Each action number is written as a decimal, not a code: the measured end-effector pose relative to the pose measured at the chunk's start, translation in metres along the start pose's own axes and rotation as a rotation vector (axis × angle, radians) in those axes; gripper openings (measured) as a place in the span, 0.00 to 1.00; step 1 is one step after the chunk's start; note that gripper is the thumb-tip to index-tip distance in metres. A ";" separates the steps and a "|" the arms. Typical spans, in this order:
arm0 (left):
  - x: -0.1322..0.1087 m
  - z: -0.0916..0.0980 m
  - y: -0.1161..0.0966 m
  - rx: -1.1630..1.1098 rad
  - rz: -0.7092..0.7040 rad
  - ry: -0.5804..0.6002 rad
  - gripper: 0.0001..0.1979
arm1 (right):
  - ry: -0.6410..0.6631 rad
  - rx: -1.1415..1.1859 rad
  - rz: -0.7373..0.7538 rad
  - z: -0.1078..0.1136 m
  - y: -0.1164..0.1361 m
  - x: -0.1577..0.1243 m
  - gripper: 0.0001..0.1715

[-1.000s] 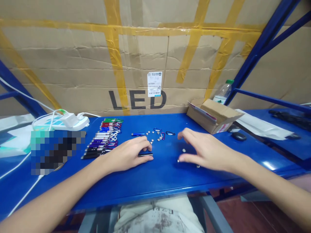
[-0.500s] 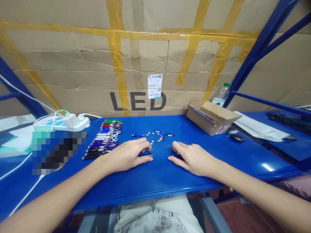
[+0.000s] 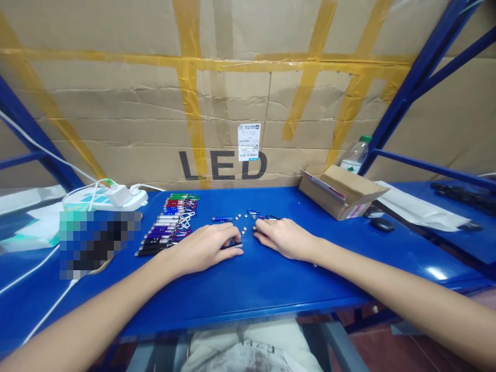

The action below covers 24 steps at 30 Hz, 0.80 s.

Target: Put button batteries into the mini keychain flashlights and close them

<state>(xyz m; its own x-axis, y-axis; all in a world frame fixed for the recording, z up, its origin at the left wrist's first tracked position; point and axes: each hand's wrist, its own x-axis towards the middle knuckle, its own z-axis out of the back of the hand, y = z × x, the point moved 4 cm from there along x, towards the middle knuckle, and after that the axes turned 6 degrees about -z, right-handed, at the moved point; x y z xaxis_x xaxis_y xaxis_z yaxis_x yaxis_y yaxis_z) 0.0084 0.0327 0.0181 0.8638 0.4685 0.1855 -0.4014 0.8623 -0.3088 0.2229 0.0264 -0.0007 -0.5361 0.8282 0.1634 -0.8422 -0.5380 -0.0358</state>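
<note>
My left hand (image 3: pixel 205 247) rests on the blue table (image 3: pixel 248 284) with its fingers curled over a black mini flashlight (image 3: pixel 233 246) lying flat. My right hand (image 3: pixel 282 237) lies palm down just right of it, fingers reaching among several small button batteries (image 3: pixel 243 219) and carabiner clips (image 3: pixel 252 212). Whether the right fingers pinch anything is hidden. A blue mini flashlight (image 3: pixel 221 219) lies loose behind my left hand. A row of several finished keychain flashlights (image 3: pixel 167 225) in green, red, blue, purple and black lies to the left.
A white power strip (image 3: pixel 112 197) with cables sits at the back left. An open cardboard box (image 3: pixel 341 191), a plastic bottle (image 3: pixel 354 154) and a black mouse (image 3: pixel 382 224) are at the right. A large cardboard wall marked LED stands behind the table.
My right hand has slid left and away from me, from the table's right middle to the batteries and clips. My left hand has stayed on the black flashlight.
</note>
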 end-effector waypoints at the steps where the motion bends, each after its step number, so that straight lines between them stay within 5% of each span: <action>1: 0.000 0.000 0.000 -0.002 -0.004 -0.004 0.14 | -0.006 0.023 0.013 0.000 0.000 0.002 0.14; 6: -0.001 0.000 0.000 -0.025 -0.021 -0.038 0.16 | -0.009 0.229 0.068 0.019 -0.012 0.000 0.18; 11: -0.001 -0.001 0.001 -0.026 -0.020 -0.031 0.16 | 0.017 0.208 -0.033 0.043 -0.035 -0.036 0.23; 17: -0.002 0.000 -0.001 0.000 -0.005 -0.011 0.16 | 0.102 0.092 -0.079 0.028 -0.036 -0.090 0.28; 24: 0.000 -0.001 -0.002 -0.032 -0.016 -0.021 0.17 | 0.076 0.134 -0.056 0.015 -0.022 -0.055 0.16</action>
<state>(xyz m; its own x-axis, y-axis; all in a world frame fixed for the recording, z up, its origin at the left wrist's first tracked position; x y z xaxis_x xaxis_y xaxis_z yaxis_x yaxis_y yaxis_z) 0.0088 0.0310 0.0179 0.8633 0.4591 0.2097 -0.3777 0.8632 -0.3351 0.2716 -0.0102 0.0061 -0.4954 0.8644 0.0865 -0.8584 -0.5024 0.1043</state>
